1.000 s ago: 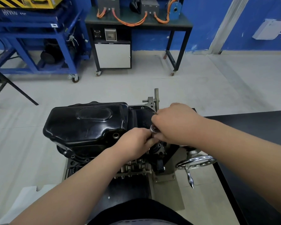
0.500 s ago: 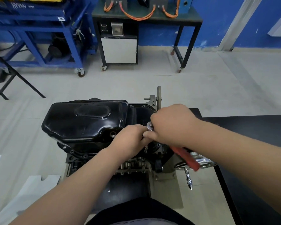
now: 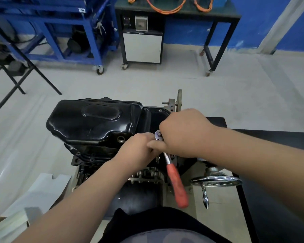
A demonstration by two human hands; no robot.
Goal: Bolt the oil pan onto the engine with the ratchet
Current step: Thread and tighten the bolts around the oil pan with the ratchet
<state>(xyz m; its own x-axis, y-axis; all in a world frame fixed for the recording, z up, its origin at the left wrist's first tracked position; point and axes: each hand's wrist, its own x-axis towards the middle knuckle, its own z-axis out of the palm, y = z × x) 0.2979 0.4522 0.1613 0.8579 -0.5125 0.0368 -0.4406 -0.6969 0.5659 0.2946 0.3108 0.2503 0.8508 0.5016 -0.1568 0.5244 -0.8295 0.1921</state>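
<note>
Head view: left hand (image 3: 139, 149), right hand (image 3: 184, 132) on ratchet (image 3: 175, 181); cart label (image 3: 81, 10) illegible.

Glossy black oil pan (image 3: 95, 121) atop engine (image 3: 88, 158); red-handled ratchet (image 3: 175, 181), head at pan's near edge.

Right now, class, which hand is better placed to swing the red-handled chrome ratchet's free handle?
Probably the right hand: it grips the red-handled chrome ratchet at its head, handle slanting below its wrist. The left hand sits curled left of the head.

Left hand (image 3: 139, 149), right hand (image 3: 184, 134) on ratchet (image 3: 174, 179), black oil pan (image 3: 95, 121)
</note>
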